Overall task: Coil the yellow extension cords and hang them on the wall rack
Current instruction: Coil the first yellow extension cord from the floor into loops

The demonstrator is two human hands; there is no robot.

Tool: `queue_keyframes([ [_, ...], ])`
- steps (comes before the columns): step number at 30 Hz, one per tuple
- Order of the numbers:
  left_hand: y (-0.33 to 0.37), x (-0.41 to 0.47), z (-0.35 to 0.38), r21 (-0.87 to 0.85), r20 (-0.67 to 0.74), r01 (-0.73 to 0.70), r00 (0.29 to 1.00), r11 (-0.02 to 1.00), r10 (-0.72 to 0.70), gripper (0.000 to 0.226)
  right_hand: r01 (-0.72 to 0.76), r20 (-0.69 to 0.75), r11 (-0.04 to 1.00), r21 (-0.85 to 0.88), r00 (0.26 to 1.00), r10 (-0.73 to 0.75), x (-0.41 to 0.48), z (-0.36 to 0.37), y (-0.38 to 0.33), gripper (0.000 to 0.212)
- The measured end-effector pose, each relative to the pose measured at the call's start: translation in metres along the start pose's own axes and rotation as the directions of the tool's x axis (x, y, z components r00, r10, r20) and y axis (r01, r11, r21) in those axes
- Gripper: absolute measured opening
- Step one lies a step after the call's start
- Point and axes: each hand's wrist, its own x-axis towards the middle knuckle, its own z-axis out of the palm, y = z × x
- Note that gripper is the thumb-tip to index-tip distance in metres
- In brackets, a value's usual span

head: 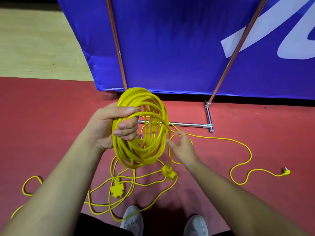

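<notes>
The left hand (pixel 105 126) grips an upright oval yellow cord coil (pixel 144 155) above the floor (pixel 51 116), its opening facing the right hand (pixel 184 147), which curls around a loose strand (pixel 176 162). Slack cord (pixel 238 183) sprawls below, near a metal rack base (pixel 187 124).

Person wearing grey canvas shoes (pixel 132 218), paler toe caps showing. Black garment (pixel 97 223) covering legs at bottom edge. Forearms (pixel 59 184) showing bare to wrists; left hand (pixel 109 126), right hand (pixel 183 148) bare, nails showing short.

One yellow coil (pixel 141 126), two socket blocks (pixel 116 189) (pixel 167 172) and one plug (pixel 286 172) are counted. Two grey shoes (pixel 132 218) (pixel 196 225) and two slanted poles (pixel 115 41) (pixel 238 48) are also seen.
</notes>
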Motion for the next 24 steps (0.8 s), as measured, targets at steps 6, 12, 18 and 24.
queue_keyframes([
  [6, -0.003, 0.001, 0.008, 0.258, -0.273, -0.047, 0.955, 0.965, 0.119, 0.012, 0.030, 0.285, 0.995, 0.095, 0.957, -0.056, -0.005, -0.024, -0.005, 0.028],
  [12, -0.004, -0.001, 0.009, 0.356, -0.513, 0.152, 0.857, 0.922, 0.057, 0.041, 0.086, 0.018, 0.939, 0.333, 0.995, -0.097, 0.004, -0.056, -0.054, 0.014],
  [18, -0.004, -0.007, 0.002, 0.357, -0.504, 0.176, 0.863, 0.917, 0.031, 0.077, 0.276, 0.151, 0.938, 0.209, 0.939, -0.309, -0.017, -0.083, -0.105, 0.013],
  [24, -0.022, 0.006, 0.016, 0.392, -0.493, 0.312, 0.865, 0.866, -0.089, 0.029, 0.414, 0.314, 0.895, 0.167, 0.838, -0.447, -0.038, -0.077, -0.143, 0.007],
])
